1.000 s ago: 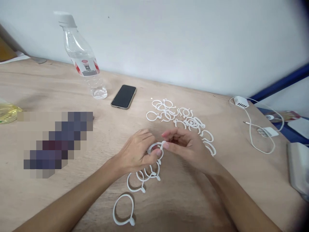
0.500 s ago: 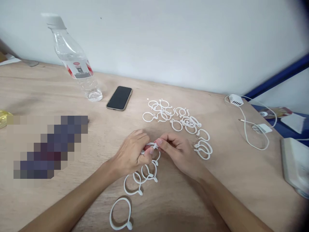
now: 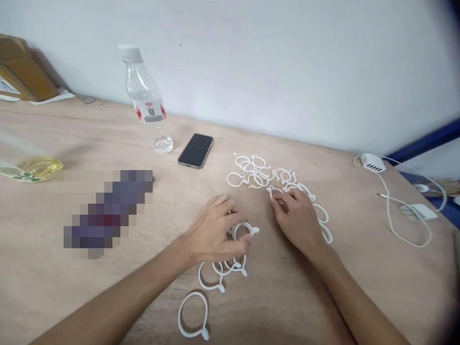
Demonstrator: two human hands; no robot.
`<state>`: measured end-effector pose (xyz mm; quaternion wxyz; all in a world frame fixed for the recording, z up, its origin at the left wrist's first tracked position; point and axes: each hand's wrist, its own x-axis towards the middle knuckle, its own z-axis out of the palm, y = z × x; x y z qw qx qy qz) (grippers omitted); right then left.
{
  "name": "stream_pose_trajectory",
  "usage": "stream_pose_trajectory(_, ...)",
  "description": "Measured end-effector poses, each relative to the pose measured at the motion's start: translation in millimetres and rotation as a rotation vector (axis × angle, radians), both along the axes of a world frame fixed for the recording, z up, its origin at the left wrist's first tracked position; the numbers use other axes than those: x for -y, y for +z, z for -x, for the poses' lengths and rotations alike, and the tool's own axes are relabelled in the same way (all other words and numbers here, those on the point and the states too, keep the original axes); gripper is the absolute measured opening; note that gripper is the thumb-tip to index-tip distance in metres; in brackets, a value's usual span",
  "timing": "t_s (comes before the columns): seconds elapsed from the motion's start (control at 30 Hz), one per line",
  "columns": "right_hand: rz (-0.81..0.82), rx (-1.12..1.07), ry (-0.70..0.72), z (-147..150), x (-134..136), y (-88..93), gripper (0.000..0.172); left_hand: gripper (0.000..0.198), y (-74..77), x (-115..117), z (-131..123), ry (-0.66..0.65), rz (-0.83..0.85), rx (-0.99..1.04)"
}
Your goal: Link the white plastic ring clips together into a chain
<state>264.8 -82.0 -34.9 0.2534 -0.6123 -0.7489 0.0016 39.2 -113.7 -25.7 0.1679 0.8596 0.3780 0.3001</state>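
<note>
My left hand (image 3: 217,232) is closed on a white plastic ring (image 3: 244,230), the top link of a chain of joined white rings (image 3: 223,268) that trails toward me on the wooden table (image 3: 72,297). One more ring (image 3: 194,316) of the chain lies nearest me. My right hand (image 3: 296,215) reaches into the loose pile of white rings (image 3: 262,175) further out, its fingertips pinched on one ring (image 3: 275,193) at the pile's near edge.
A clear plastic bottle (image 3: 147,100) stands at the back, a black phone (image 3: 196,150) beside it. A white charger with cable (image 3: 395,201) lies at the right. A yellowish plastic bag (image 3: 34,168) and cardboard (image 3: 21,72) are at the left. A blurred patch (image 3: 108,211) covers part of the table.
My right hand let go of the ring both hands held and moved out to the loose pile. My left hand keeps the chain. The view shifted left.
</note>
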Motion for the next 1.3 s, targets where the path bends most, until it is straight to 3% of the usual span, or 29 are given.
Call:
stream_pose_trajectory(0.1, 0.064, -0.131, 0.033, 11, 8, 15.3, 0.021, 0.031, 1.6, 1, 0, 0.042, 0.018, 0.045)
stream_pose_trajectory(0.23, 0.412, -0.571, 0.162, 29, 23, 38.9, 0.024, 0.033, 3.1, -1, 2, 0.145, 0.141, 0.182)
stream_pose_trajectory(0.33, 0.581, -0.809, 0.273, 39, 31, 41.4, 0.028, 0.036, 3.4, -1, 3, 0.138, 0.205, 0.298)
stream_pose_trajectory(0.4, 0.624, -0.831, 0.269, 45, 34, 38.7, 0.028, 0.039, 3.5, 0, 3, 0.104, 0.222, 0.333)
stream_pose_trajectory(0.53, 0.567, -0.732, 0.227, 54, 40, 37.3, 0.027, 0.037, 4.1, 2, 2, 0.003, 0.120, 0.347)
stream_pose_trajectory(0.63, 0.470, -0.626, 0.241, 57, 44, 39.8, 0.024, 0.038, 4.2, 2, 2, 0.007, 0.079, 0.332)
stream_pose_trajectory(0.8, 0.360, -0.575, 0.221, 62, 52, 36.6, 0.020, 0.048, 3.3, 0, 2, 0.126, 0.209, 0.286)
stream_pose_trajectory(0.9, 0.225, -0.494, 0.272, 67, 56, 31.0, 0.020, 0.060, 2.5, -2, 2, 0.052, 0.202, 0.206)
stream_pose_trajectory(1.03, 0.048, -0.383, 0.379, 71, 60, 25.3, 0.028, 0.056, 4.0, -3, 1, 0.001, 0.255, 0.195)
stream_pose_trajectory(1.3, 0.226, -0.417, 0.445, 68, 60, 24.9, 0.035, 0.046, 6.4, -3, 2, -0.006, 0.314, 0.201)
